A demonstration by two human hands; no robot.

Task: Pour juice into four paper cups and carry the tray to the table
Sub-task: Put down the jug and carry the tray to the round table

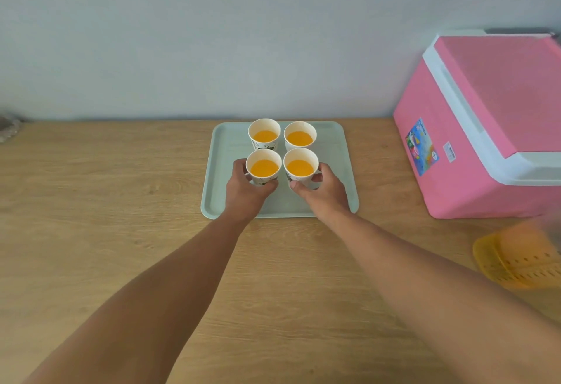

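Note:
A pale green tray (218, 195) lies on the wooden counter near the wall. On it stand several white paper cups holding orange juice, set in a tight square: two at the back (264, 133) (300, 135) and two at the front. My left hand (246, 186) curls round the front left cup (263, 165). Around the front right cup (300, 166), my right hand (321, 188) has its fingers and thumb wrapped. Both front cups stand upright on the tray.
A pink cooler box (485, 122) with a white lid band stands on the counter at the right. A blurred orange slotted plastic object (519, 259) lies at the right edge. The wooden counter (121, 201) stretches left and toward me.

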